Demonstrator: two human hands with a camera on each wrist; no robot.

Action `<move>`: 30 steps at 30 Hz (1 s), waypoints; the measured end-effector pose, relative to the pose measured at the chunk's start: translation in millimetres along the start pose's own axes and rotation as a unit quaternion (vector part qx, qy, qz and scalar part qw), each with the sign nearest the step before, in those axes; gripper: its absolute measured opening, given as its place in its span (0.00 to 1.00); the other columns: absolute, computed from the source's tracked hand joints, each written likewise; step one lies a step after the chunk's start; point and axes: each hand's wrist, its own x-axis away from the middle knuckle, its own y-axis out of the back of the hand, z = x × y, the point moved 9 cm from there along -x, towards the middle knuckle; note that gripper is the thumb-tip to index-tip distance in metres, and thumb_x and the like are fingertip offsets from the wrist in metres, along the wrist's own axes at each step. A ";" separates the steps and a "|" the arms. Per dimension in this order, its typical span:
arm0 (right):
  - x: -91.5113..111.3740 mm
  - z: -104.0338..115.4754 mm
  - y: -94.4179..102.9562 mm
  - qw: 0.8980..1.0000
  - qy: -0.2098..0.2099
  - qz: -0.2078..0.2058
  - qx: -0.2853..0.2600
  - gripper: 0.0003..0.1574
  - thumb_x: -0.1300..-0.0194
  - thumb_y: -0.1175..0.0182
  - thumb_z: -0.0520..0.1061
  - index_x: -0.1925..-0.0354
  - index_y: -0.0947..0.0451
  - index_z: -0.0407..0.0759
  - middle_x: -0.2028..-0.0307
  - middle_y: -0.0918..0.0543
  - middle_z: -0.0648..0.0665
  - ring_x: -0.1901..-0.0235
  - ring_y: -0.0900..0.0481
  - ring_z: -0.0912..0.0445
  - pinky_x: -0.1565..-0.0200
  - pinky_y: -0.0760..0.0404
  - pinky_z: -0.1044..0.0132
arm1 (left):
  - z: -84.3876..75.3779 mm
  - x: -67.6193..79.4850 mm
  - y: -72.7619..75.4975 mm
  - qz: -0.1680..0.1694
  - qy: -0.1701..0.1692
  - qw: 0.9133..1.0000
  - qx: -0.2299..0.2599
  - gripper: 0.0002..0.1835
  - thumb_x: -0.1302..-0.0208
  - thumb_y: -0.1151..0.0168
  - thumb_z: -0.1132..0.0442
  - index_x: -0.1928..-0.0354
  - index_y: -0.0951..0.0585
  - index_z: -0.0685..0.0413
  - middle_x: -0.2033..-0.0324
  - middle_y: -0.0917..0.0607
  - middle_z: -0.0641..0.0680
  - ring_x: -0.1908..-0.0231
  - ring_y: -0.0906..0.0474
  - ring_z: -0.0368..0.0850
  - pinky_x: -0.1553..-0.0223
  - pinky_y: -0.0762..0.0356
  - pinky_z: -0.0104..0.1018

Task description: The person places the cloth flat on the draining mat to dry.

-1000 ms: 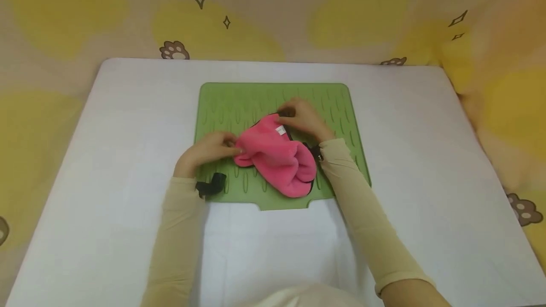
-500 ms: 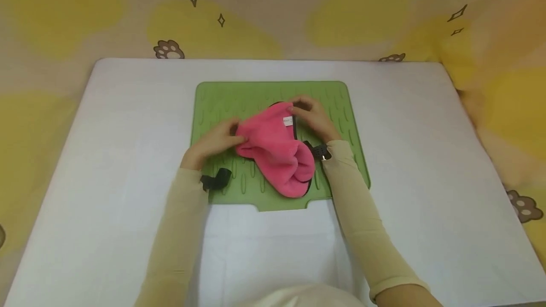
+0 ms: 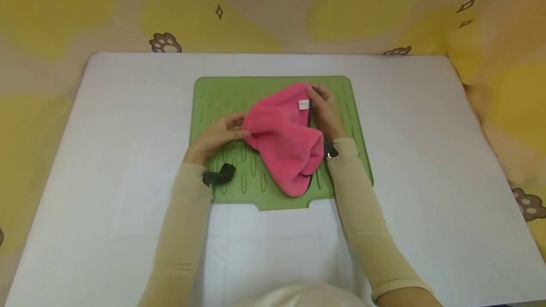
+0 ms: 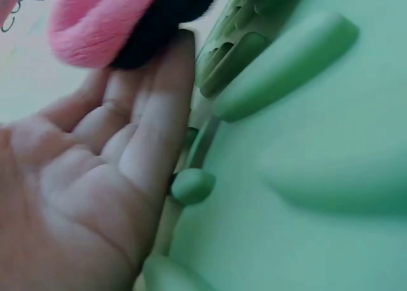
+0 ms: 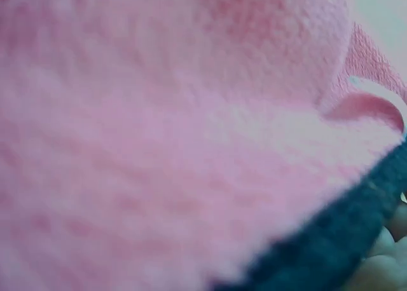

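A pink plush cloth (image 3: 281,136) with dark edging lies crumpled over the green ridged mat (image 3: 222,91). At its left edge, my left hand (image 3: 215,135) holds the cloth with the thumb on top and fingers under it. The left wrist view shows those fingers (image 4: 149,126) stretched beneath the cloth's dark border, close over the mat. My right hand (image 3: 328,110) pinches the upper right corner, beside a white label (image 3: 304,104). The lower right part of the cloth is folded over. Pink fabric (image 5: 159,157) fills most of the right wrist view, its dark edging (image 5: 331,240) crossing near the fingertips.
The mat lies on a white table (image 3: 128,122), its small tab (image 3: 283,206) facing me. Black wrist cameras sit on both wrists, the left one (image 3: 219,174) hanging above the mat. A yellow-patterned curtain (image 3: 273,13) closes off the back and sides.
My right hand has drawn the cloth's corner up and to the right, spreading the upper part wider. My left hand has moved slightly up and right with the left edge.
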 end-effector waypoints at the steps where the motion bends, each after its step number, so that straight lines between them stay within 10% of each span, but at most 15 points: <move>1: -0.4 2.3 1.7 1.000 0.007 -0.008 -0.010 0.11 0.33 0.47 0.35 0.69 0.21 0.45 0.70 0.22 0.49 0.67 0.26 0.57 0.60 0.27 0.63 | 0.5 -0.2 -1.3 0.006 0.005 1.000 -0.018 0.34 0.41 0.37 0.62 0.34 0.36 0.63 0.39 0.28 0.60 0.42 0.30 0.50 0.38 0.36 0.41; 9: -1.0 10.4 6.7 0.999 0.026 -0.030 -0.031 0.03 0.36 0.40 0.38 0.68 0.22 0.40 0.70 0.21 0.47 0.68 0.26 0.56 0.62 0.27 0.64 | -0.7 -4.9 -3.3 0.001 -0.008 0.999 -0.047 0.25 0.37 0.40 0.66 0.39 0.32 0.67 0.46 0.24 0.60 0.47 0.26 0.48 0.41 0.33 0.41; 13: -0.9 7.7 8.0 1.000 0.015 -0.018 -0.017 0.02 0.35 0.41 0.38 0.66 0.22 0.40 0.68 0.22 0.47 0.67 0.26 0.56 0.61 0.27 0.64 | -2.6 -3.0 8.4 -0.053 -0.031 0.997 0.051 0.16 0.36 0.47 0.72 0.46 0.28 0.65 0.55 0.19 0.53 0.56 0.23 0.43 0.49 0.27 0.36; 20: 0.0 13.5 20.7 0.999 0.001 -0.023 0.031 0.10 0.32 0.47 0.36 0.68 0.22 0.45 0.70 0.22 0.50 0.68 0.27 0.59 0.66 0.27 0.69 | -14.1 3.2 27.5 -0.120 -0.107 0.965 0.205 0.14 0.36 0.52 0.76 0.56 0.23 0.53 0.64 0.15 0.48 0.62 0.22 0.40 0.55 0.27 0.30; 30: 0.1 42.6 63.8 0.993 0.042 -0.113 -0.020 0.05 0.35 0.44 0.32 0.68 0.22 0.34 0.71 0.21 0.43 0.70 0.25 0.56 0.68 0.25 0.69 | 1.1 0.2 30.0 -0.136 0.007 0.991 0.011 0.22 0.37 0.39 0.61 0.43 0.27 0.62 0.52 0.19 0.58 0.56 0.22 0.42 0.50 0.28 0.33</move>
